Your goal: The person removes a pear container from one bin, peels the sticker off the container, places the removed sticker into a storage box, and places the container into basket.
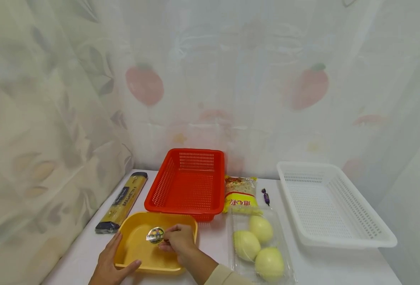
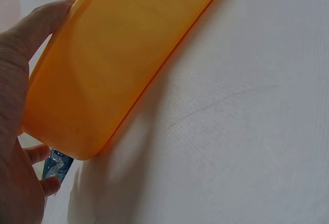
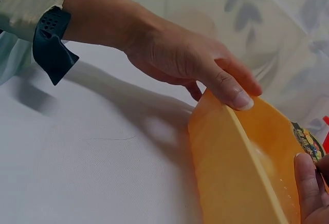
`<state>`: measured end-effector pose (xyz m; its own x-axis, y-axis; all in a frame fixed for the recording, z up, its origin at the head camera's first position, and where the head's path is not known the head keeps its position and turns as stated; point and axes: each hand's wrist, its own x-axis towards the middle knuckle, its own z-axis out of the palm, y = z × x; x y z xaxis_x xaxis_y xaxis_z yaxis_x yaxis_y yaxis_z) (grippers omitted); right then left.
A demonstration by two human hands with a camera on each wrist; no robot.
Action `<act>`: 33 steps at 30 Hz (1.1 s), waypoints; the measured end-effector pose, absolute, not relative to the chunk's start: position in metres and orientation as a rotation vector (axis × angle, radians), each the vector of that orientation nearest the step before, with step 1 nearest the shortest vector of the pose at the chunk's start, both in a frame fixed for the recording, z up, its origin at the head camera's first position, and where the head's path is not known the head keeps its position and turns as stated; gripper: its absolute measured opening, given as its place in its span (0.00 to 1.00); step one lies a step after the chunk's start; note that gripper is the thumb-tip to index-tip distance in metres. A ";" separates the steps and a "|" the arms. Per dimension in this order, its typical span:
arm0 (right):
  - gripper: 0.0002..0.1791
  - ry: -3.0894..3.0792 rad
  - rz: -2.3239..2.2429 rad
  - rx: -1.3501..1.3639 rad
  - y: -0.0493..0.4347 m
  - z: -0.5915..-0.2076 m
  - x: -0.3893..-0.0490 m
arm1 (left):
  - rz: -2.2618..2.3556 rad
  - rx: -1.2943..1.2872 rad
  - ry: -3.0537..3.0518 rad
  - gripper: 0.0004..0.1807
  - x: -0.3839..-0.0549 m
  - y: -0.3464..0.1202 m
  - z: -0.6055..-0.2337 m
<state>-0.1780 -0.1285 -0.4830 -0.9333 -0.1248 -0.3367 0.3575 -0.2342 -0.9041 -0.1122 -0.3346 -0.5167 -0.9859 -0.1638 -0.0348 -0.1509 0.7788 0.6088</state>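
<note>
A yellow plastic basin (image 1: 144, 258) stands at the front left of the table. My left hand (image 1: 107, 262) rests on its near left corner, thumb over the near rim and fingers spread along the left side. Inside the basin, my right hand (image 1: 181, 242) pinches the edge of a round dark label (image 1: 155, 235) with coloured pictures. The right wrist view shows the same label (image 3: 308, 143) beside the fingertips, against the yellow wall. Whether it is still stuck to the basin, I cannot tell.
Behind stands a red basket (image 1: 195, 186); a spaghetti pack (image 1: 124, 202) lies left. Rightward are a yellow-and-clear food bag (image 1: 240, 194), a purple-wrapped sweet (image 1: 265, 196), a clear package (image 1: 236, 223) of three pale round items and a white basket (image 1: 327, 206). Curtains (image 1: 231, 79) hang behind.
</note>
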 end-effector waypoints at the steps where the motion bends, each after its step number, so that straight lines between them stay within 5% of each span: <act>1: 0.06 1.718 -2.233 0.283 -0.129 -0.484 -0.178 | -1.014 0.272 -2.950 0.63 -0.112 -0.334 -0.516; 33: 0.12 2.030 -2.078 0.390 -0.144 -0.502 -0.185 | -1.024 0.307 -2.985 0.66 -0.115 -0.335 -0.515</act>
